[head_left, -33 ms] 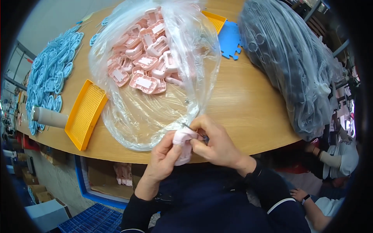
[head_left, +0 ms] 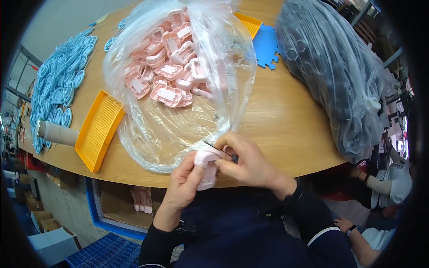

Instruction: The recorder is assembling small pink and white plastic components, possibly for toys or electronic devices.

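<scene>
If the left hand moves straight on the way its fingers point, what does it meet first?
The left hand already holds the pink plastic part; further up-right, probably the right hand, though depth is unclear.

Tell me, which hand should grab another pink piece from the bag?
Probably the right hand: it sits nearer the clear plastic bag, while the left hand cradles the small pink plastic part.

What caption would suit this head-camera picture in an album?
Both hands, left hand and right hand, hold a pink plastic part before a clear bag of pink parts on a wooden table.
</scene>
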Tool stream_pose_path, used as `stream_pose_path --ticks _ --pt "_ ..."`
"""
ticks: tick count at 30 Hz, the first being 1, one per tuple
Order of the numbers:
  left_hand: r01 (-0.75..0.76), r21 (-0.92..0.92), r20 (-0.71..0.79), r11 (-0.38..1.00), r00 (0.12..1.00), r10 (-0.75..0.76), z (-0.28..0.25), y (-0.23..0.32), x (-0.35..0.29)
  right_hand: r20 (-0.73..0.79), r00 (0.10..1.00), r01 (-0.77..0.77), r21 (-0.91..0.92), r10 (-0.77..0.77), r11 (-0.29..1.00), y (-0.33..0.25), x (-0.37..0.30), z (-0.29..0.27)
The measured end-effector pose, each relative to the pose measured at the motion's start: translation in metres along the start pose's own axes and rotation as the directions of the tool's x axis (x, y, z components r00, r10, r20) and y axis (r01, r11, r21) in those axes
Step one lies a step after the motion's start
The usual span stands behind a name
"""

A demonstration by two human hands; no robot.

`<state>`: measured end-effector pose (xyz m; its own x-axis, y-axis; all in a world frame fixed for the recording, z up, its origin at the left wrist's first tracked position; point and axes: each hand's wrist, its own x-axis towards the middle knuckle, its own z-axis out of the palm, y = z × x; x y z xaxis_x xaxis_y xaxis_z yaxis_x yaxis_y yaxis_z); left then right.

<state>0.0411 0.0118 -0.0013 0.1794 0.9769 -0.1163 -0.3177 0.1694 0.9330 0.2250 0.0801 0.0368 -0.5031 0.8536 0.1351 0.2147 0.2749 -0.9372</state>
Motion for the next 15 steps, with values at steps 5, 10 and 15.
stream_pose_path --ticks 5,10,15 --pt "-0.043 -0.177 -0.228 0.983 0.974 0.001 -0.035 0.008 -0.014 0.018 0.987 0.157 -0.367 -0.161 0.917 0.022 0.068 -0.009" --pt "-0.069 -0.252 -0.234 0.965 0.972 0.008 -0.028 0.013 -0.003 0.114 0.993 0.061 -0.773 0.043 0.632 0.089 0.085 -0.014" --pt "-0.055 -0.218 -0.258 0.974 0.966 -0.003 -0.020 0.014 -0.003 -0.096 0.995 -0.047 -0.642 -0.019 0.766 0.116 0.088 0.009"
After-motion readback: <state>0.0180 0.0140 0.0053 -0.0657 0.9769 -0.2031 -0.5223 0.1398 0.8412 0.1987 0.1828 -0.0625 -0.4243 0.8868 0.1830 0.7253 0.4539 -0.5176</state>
